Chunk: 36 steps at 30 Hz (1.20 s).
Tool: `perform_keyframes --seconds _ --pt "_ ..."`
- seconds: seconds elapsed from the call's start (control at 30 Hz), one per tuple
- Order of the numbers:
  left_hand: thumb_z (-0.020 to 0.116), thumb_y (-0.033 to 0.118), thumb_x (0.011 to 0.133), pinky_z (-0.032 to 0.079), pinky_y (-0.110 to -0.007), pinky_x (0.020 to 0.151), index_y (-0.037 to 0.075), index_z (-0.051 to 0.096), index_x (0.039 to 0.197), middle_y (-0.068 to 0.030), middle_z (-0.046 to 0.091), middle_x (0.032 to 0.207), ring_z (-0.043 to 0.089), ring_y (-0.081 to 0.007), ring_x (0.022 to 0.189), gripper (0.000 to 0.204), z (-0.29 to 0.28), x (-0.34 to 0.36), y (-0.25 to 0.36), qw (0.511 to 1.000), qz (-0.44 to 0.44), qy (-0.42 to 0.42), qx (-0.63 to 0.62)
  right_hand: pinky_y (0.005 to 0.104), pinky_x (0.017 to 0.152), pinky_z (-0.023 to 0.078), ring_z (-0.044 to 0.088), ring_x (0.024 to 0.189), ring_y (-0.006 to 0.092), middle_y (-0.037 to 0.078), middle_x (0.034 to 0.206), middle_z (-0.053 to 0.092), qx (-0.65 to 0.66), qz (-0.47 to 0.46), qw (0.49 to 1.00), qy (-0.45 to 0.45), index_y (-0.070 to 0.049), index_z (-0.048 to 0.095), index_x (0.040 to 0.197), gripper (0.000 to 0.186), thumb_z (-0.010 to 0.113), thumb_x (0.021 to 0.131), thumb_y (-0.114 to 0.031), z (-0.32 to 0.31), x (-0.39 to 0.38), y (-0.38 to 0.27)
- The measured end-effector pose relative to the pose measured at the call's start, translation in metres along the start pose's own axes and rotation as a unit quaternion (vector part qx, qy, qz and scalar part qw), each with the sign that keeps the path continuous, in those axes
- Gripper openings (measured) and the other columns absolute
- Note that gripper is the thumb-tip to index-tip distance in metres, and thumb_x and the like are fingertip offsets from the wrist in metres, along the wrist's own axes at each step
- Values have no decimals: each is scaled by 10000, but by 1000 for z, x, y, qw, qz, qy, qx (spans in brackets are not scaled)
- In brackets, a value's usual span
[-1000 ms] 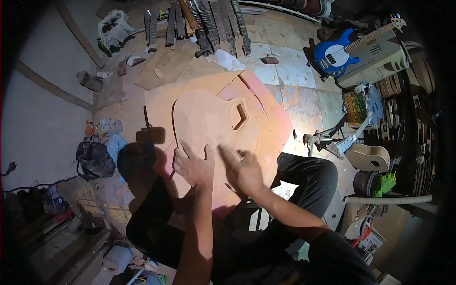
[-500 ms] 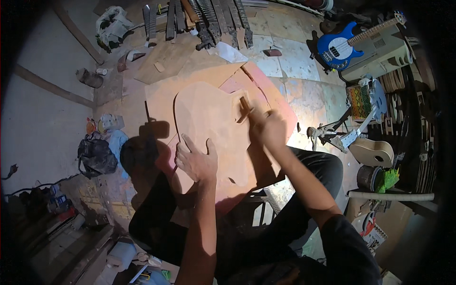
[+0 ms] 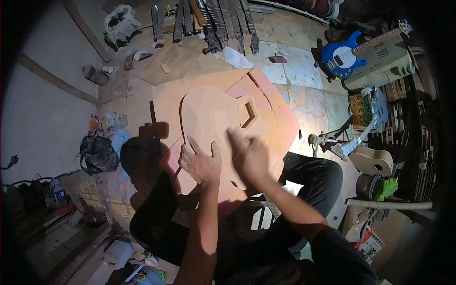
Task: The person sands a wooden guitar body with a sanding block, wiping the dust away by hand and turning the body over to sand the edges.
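Head view: left hand [image 3: 202, 164] spread flat, fingers released, pressing on the unfinished wooden guitar body [image 3: 213, 118] at centre. Right hand [image 3: 249, 156] just beside at three o'clock, blurred, open-palmed on it. Blue bass guitar [image 3: 344, 54] at two o'clock.

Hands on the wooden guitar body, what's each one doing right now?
Left hand: open, flat on the pale unfinished wooden guitar body.
Right hand: blurred, on the body; grip cannot be told.

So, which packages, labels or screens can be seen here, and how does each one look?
Black bag: floor at left, crumpled, shiny.
Pale sack: top left, whitish, bunched.
Small carton: above the black bag, pale box.
Patterned pack: right of the wooden guitar body, upright, multicoloured zigzags.
No screens.
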<state>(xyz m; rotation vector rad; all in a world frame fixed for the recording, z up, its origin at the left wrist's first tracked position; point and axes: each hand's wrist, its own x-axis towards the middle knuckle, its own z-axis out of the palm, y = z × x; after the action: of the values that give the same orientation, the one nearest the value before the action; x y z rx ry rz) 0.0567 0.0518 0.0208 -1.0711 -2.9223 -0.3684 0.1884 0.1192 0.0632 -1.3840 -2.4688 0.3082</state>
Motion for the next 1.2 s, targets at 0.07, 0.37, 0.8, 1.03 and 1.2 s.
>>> perform_keyframes --seconds 0.07,0.37,0.8,1.03,1.2 --pt "644 595 969 369 -579 1144 41 477 1588 -289 548 1456 537 -439 1342 846 0 0 -1 1000 -2 0 -3 502 719 584 708 845 420 298 1031 712 50 -77 995 -25 -339 669 1467 579 705 924 -141 -4 -14 -2" --pt "623 596 980 352 -578 1162 40 471 1597 -297 546 1468 531 -436 1359 845 -3 1 4 1000 -5 -18 -11 510 579 505 649 740 386 231 938 656 9 -73 996 55 -312 658 1476 573 673 935 -122 10 -14 -5" --pt "628 589 976 361 -582 1155 41 475 1596 -299 553 1460 534 -437 1356 841 0 1 -3 1000 -5 -6 -8 514 658 574 685 747 409 236 919 706 55 -65 996 -23 -297 707 1419 480 686 957 -169 -11 -4 10" --pt "626 586 978 366 -584 1146 44 481 1592 -295 554 1458 543 -431 1345 831 -1 0 1 1000 -1 -5 0 531 683 538 682 811 403 254 979 690 -92 28 995 34 -237 691 1416 496 712 926 -165 2 23 32" --pt "630 589 974 367 -577 1150 48 485 1590 -289 555 1461 543 -429 1347 833 -2 2 -4 1000 -6 -14 -10 501 705 571 677 801 419 245 970 695 -19 -44 999 -24 -259 690 1443 604 757 858 -128 -12 18 42"
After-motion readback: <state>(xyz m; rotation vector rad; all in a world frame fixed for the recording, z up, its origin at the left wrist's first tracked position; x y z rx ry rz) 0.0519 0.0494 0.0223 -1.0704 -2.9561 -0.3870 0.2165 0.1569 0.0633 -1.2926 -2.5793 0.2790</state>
